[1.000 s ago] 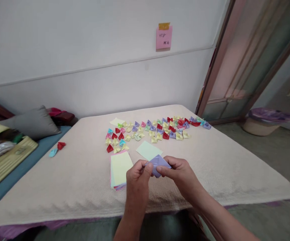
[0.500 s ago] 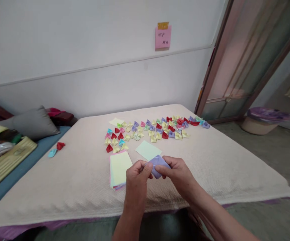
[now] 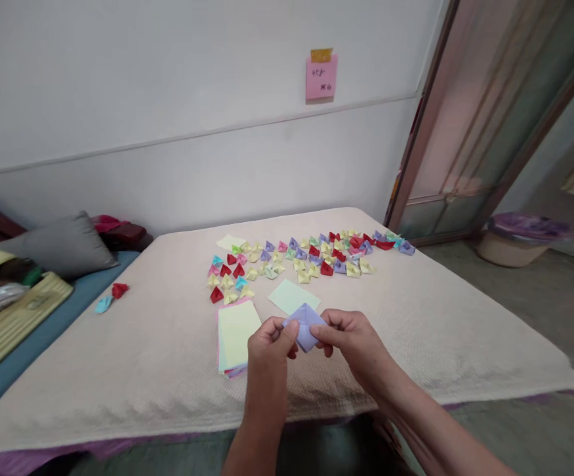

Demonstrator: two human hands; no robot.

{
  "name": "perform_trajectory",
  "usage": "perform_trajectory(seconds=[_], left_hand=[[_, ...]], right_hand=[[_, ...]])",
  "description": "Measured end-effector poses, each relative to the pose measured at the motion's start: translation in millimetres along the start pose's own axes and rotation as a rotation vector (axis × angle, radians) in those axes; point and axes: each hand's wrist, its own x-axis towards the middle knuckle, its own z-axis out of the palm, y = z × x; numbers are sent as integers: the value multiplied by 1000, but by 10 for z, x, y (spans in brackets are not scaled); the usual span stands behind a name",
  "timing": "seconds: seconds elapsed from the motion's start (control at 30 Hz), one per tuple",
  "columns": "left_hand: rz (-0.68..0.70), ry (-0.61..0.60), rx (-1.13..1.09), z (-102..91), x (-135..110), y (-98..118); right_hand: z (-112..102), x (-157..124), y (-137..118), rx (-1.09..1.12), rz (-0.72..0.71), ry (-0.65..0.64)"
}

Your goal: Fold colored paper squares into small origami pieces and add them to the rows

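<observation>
Both my hands pinch a folded purple paper piece (image 3: 305,326) above the near part of the beige table cover (image 3: 143,357). My left hand (image 3: 267,350) grips its left corner with thumb and fingers closed. My right hand (image 3: 354,344) grips its right side the same way. A loose pale green sheet (image 3: 293,295) lies just behind the hands. To the left lies a stack of coloured paper squares (image 3: 236,334) with a yellow sheet on top. Further back, several small folded paper pieces (image 3: 307,259) in red, yellow, purple and blue are spread in a band.
A red (image 3: 119,289) and a blue folded piece (image 3: 103,304) lie apart at the table's left edge. A grey cushion (image 3: 61,244) and clutter sit on the left. A pink note (image 3: 321,76) hangs on the wall. A door frame (image 3: 416,132) and a basin (image 3: 508,246) stand right.
The purple piece has been turned and lifted slightly between my fingers, now showing a pointed top. Both hands stayed in nearly the same place.
</observation>
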Motion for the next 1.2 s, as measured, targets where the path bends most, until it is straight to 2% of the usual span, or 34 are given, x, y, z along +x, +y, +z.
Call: perform_trajectory(seconds=[0.13,0.3,0.47,0.57,0.67,0.73,0.8,0.87,0.97,1.1,1.2], left_hand=[[16,-108,146,30,-15,-8],[60,-84,165,2,-16,-37],[71,-95,172,-8,2,-92],[65,-86,92,24,5,-104],[45,-34,-89,55,2,-55],[38,12,-237,42,5,9],[42,25,-362,-10,14,79],[13,-28,-426,-86,26,130],[-71,-170,-429,-181,29,155],[-213,-321,-381,-176,-8,144],[-279,-360,-402,-115,-33,143]], right_hand=[[-30,7,16,6,-2,17],[-59,11,-19,-25,-4,8],[-27,3,-38,-38,-27,94],[9,-14,-23,-34,-18,135],[30,-34,-10,2,-23,133],[20,-44,-16,32,-26,63],[-16,-44,-34,61,-19,-62],[-70,-30,-55,85,-46,-103],[-138,-1,-74,90,-156,17],[-149,-4,-85,20,-235,-123],[-129,-23,-105,-42,-220,-176]])
